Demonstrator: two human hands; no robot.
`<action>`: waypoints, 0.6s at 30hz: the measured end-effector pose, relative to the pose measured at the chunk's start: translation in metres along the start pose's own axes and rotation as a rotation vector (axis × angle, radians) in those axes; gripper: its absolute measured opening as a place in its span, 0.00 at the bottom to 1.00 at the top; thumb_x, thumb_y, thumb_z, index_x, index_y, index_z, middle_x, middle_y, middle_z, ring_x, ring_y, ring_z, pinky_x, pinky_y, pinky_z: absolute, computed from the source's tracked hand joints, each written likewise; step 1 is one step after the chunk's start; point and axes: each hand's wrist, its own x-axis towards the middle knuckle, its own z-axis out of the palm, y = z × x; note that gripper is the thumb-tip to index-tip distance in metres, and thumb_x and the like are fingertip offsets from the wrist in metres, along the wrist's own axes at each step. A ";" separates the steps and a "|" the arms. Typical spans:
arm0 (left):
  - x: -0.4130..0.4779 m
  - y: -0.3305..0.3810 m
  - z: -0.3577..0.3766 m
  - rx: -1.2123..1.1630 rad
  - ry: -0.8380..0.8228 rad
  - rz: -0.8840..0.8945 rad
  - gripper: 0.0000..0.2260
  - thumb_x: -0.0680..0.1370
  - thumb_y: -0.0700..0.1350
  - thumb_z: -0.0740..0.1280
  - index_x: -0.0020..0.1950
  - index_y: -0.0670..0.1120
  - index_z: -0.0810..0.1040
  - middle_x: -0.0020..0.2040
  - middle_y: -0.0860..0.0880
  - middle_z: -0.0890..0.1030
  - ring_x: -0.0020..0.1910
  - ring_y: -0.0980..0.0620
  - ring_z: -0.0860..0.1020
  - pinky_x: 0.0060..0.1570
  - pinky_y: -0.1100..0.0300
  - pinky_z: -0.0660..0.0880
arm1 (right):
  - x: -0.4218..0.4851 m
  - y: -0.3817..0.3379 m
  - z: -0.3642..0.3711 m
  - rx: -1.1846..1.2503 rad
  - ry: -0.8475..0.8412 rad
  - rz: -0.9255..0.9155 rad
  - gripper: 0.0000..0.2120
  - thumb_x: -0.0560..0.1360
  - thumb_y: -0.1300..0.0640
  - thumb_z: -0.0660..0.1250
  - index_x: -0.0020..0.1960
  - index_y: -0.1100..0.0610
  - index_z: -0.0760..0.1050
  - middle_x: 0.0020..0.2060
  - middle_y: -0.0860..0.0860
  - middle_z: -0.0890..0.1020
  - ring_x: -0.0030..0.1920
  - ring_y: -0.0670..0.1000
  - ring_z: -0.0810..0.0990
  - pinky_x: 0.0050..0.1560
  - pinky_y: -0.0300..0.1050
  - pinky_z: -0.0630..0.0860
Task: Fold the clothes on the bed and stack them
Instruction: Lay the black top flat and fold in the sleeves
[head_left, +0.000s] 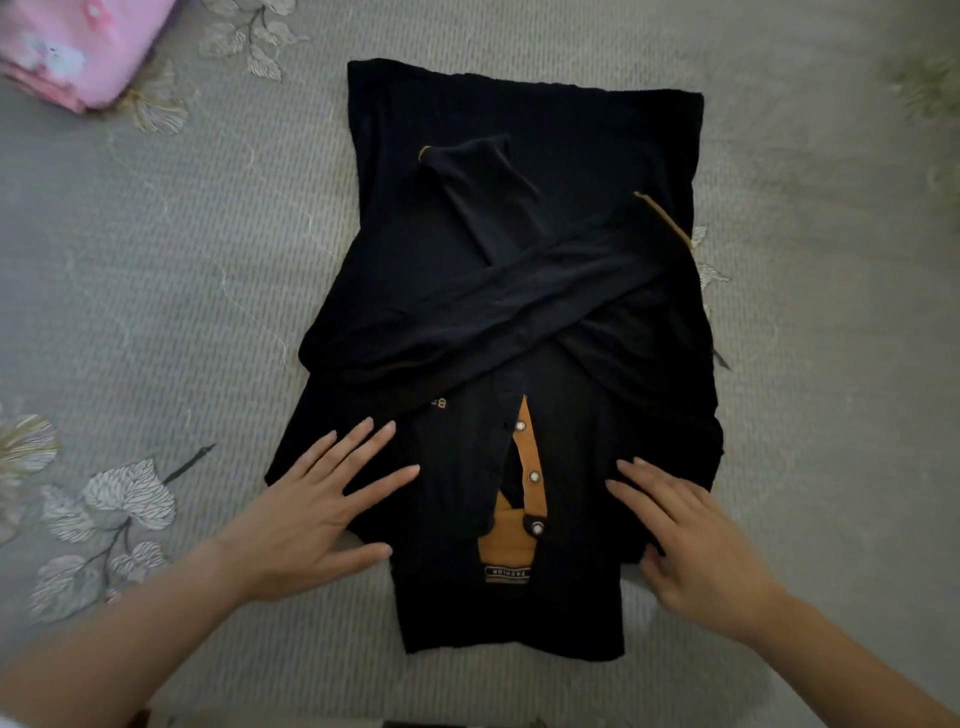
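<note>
We look straight down on a bed covered by a grey bedspread (156, 260) printed with pale leaf sprigs (119, 499).

At about 10 o'clock, in the far left corner, we see part of a pink folded cloth (78, 52), well apart from everything else.

At about 8 o'clock a bare forearm reaches in and the left hand (317, 509) lies flat, palm down, fingers straight and spread. Its fingers rest on the near left part of a black shirt (519, 104), while the heel of the hand sits on the bedspread. It grasps nothing.

The shirt fills the middle of the view and lies front side up. Its collar end is towards us at 6 o'clock and its hem is away at 12 o'clock. The side edges are turned in. Its two long sleeves (498, 291) are folded across the body and cross each other, with thin mustard trim at the cuffs. Just below centre we see a mustard placket (527, 467) with three pale buttons, and a small label (508, 571) beneath it.

At about 4 o'clock the right hand (696, 540) rests on the near right part of the shirt, fingers stretched out and relaxed. Its thumb touches the cloth's edge. We cannot tell whether the thumb is tucked under.
</note>
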 end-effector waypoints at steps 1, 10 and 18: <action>0.001 0.000 -0.001 0.031 -0.022 0.051 0.32 0.77 0.69 0.50 0.78 0.57 0.49 0.79 0.46 0.46 0.77 0.49 0.41 0.72 0.52 0.42 | -0.003 0.001 0.004 -0.046 -0.026 -0.032 0.36 0.65 0.57 0.69 0.73 0.54 0.66 0.73 0.52 0.66 0.73 0.54 0.64 0.72 0.51 0.63; 0.012 0.022 0.019 -0.001 -0.044 0.004 0.24 0.81 0.57 0.50 0.72 0.67 0.40 0.76 0.57 0.35 0.73 0.56 0.30 0.71 0.59 0.33 | 0.014 -0.003 0.008 0.132 0.114 0.048 0.12 0.76 0.55 0.68 0.60 0.51 0.80 0.67 0.50 0.75 0.70 0.50 0.70 0.62 0.46 0.68; 0.018 0.043 0.004 -0.432 -0.055 -0.228 0.17 0.82 0.53 0.54 0.68 0.54 0.73 0.77 0.59 0.54 0.73 0.64 0.43 0.75 0.56 0.46 | -0.001 -0.001 0.005 0.013 -0.329 -0.015 0.42 0.74 0.42 0.65 0.72 0.31 0.36 0.76 0.45 0.38 0.76 0.50 0.34 0.74 0.53 0.43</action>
